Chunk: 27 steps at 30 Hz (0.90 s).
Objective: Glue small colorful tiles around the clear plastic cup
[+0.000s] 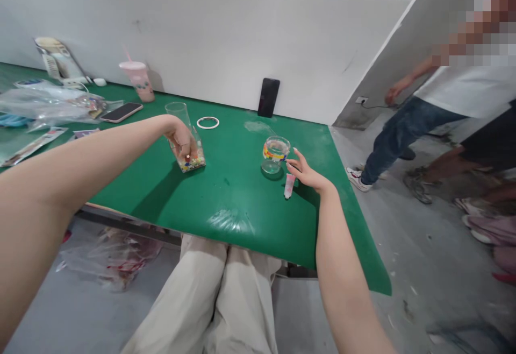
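My left hand (181, 141) reaches down into a clear open-topped plastic pack (199, 161) that holds many small coloured pieces (189, 164). Its fingers are bent together among the pieces, and their tips are partly hidden. To the right stands a clear glass cup (271, 167), upright, with a band of small coloured tiles (274, 153) in red, orange, yellow and blue around its upper part. My right hand (307, 174) is beside the cup, fingers apart, with fingertips at or very near its right side. Just below those fingers lies a small pink and white tube (289, 186).
A white ring (208, 122) lies behind the cup on the green table (242, 203). A dark phone (269, 97) leans on the white partition (226, 36). At left are a pink cup with a straw (139, 80), another phone (122, 112) and plastic bags (52, 101). People (403, 128) stand at right.
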{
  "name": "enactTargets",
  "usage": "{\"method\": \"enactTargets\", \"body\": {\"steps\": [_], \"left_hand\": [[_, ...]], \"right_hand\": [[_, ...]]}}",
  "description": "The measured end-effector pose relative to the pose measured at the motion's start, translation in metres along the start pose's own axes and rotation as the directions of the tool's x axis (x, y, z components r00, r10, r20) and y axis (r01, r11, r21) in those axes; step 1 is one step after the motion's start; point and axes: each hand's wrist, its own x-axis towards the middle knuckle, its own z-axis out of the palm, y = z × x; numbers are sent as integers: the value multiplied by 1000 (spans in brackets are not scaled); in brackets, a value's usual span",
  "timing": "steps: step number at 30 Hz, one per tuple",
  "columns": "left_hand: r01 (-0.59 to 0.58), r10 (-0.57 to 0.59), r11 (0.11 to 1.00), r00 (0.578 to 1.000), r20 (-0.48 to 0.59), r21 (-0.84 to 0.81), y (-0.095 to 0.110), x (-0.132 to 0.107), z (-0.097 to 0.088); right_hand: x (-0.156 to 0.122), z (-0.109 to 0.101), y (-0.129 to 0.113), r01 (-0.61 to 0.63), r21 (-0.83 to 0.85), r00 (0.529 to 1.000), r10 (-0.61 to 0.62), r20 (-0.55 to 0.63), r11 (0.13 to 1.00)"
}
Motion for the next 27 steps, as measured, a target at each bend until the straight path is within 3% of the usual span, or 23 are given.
{"method": "enactTargets", "body": {"steps": [5,11,20,27], "left_hand": [[8,-7,995,1000,8,-96,0,-14,2],[-7,10,993,1000,21,-120,-2,-14,3],[-32,32,999,999,9,-18,-8,3,-3],[-50,54,997,997,-60,65,-4,-7,-1]], "right_hand": [[-1,0,-2,-6,2,1000,6,8,1000],[-1,0,0,6,-23,1000,-6,-7,1000],[-2,0,-3,2,-41,1000,-3,-8,999],[-1,0,-1,2,-49,1000,-3,-7,999]]}}
